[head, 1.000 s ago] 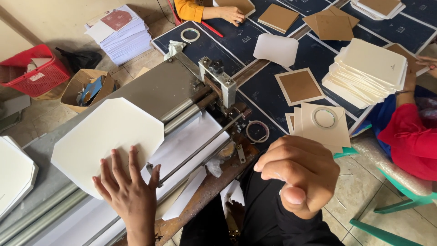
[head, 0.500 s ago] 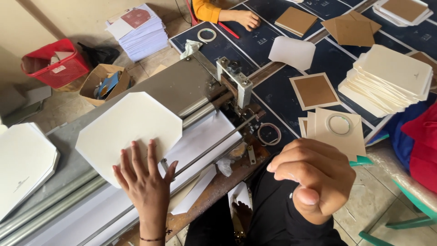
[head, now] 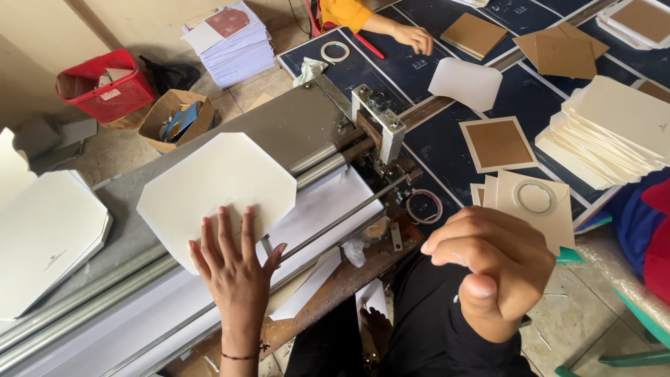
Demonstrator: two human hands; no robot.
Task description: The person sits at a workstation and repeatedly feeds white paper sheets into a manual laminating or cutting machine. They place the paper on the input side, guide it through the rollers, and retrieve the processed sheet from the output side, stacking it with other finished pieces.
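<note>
1. The white card sheet [head: 216, 188], matte and smooth with clipped corners that make it eight-sided, lies flat on the grey metal bed of the roller machine [head: 279, 132], just before its steel rollers.
2. The left hand [head: 237, 269] presses flat on the sheet's near edge, its grip wide, the fingers spread and holding nothing; a thin dark bracelet circles the wrist.
3. The right hand [head: 492, 269] hangs in the air to the right of the machine, its grip curled into a loose fist with the thumb forward; whether anything is pinched inside cannot be told.
4. A thin steel rod [head: 335, 223] runs slantwise along the machine's near side, above more white sheets and a rusty brown rail.
5. Left of the machine lies a stack of white sheets [head: 49, 237] of the same clipped shape.
6. Right of the machine, on the dark blue worktop [head: 447, 143], lie a brown board square [head: 497, 143] edged in cream, a roll of clear tape [head: 534, 197] on cream cards, and a thick pile of cream covers [head: 614, 132].
7. Beyond the machine, another person's hand [head: 417, 36] in an orange sleeve rests on the worktop.
8. Behind the machine on the floor stands a red plastic basket [head: 105, 87].
</note>
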